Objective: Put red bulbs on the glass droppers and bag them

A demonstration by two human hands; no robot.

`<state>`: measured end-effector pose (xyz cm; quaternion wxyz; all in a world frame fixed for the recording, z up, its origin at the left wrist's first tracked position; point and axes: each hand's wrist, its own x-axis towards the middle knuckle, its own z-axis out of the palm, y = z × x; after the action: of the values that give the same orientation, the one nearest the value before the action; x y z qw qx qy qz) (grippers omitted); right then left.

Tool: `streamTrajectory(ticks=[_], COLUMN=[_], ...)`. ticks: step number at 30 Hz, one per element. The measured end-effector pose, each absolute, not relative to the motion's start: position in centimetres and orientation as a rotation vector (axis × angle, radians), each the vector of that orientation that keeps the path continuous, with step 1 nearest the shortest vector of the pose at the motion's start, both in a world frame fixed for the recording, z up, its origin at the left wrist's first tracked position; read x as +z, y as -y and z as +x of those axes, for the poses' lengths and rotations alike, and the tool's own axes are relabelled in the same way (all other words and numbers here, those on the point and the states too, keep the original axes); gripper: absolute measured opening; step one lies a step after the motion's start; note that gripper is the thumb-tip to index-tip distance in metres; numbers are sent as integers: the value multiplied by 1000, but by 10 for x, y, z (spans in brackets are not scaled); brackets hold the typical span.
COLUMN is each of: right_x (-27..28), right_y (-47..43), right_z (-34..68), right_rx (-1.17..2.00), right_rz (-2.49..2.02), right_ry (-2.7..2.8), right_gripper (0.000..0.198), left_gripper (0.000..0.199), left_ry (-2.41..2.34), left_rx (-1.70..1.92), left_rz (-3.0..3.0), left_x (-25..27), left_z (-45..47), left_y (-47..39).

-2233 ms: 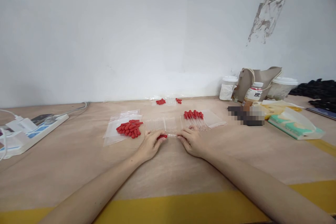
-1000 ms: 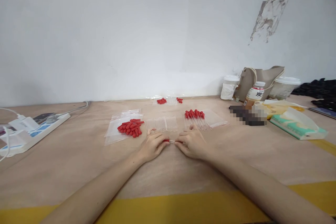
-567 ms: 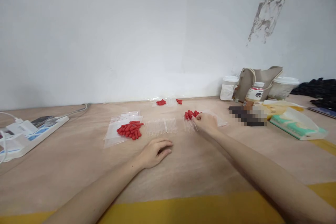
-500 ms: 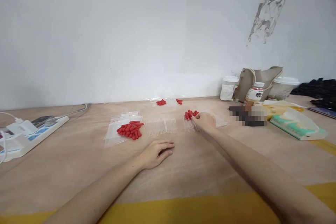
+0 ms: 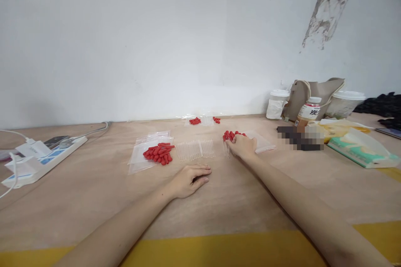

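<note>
My left hand (image 5: 191,180) lies on the table with its fingers stretched out and holds nothing. Above it is a row of thin clear tubes (image 5: 196,149), side by side. A heap of red rubber bulbs (image 5: 158,153) rests on clear plastic bags (image 5: 138,159) to the left. My right hand (image 5: 242,146) reaches to a second group of red bulbs (image 5: 229,134) and clear tubes (image 5: 226,150). Its thumb and fingers are pinched together over these tubes, and what is between them is too small to make out. More bags (image 5: 265,144) lie beyond this hand.
Small red bulbs (image 5: 194,121) and clear tubes lie in plastic near the wall. A power strip (image 5: 46,162) with chargers stands at left. At right are a paper cup (image 5: 277,104), a bottle (image 5: 308,112), a grey bag (image 5: 296,102) and a tissue pack (image 5: 360,150).
The whole view has shifted slightly, so the things appear a little further right. My right fingers have moved slightly down from the bulbs over the tubes. My left hand stays resting.
</note>
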<state>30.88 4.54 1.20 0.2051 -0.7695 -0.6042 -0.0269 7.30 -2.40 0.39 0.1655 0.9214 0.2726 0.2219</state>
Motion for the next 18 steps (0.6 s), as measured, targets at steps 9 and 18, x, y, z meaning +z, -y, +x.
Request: streamTrajectory(ticks=[9,18], right_x=[11,15], right_y=[-51,-67], right_z=[290,274], right_rx=[-179,-72], right_rz=[-2097,-2295], right_ry=[1875,1923], right_gripper=[26,20], left_gripper=[31,23], left_ry=[-792,-936], left_rx=[621,687], left_rz=[2642,2828], left_x=[5,8], left_z=[73,70], left_y=[24,21])
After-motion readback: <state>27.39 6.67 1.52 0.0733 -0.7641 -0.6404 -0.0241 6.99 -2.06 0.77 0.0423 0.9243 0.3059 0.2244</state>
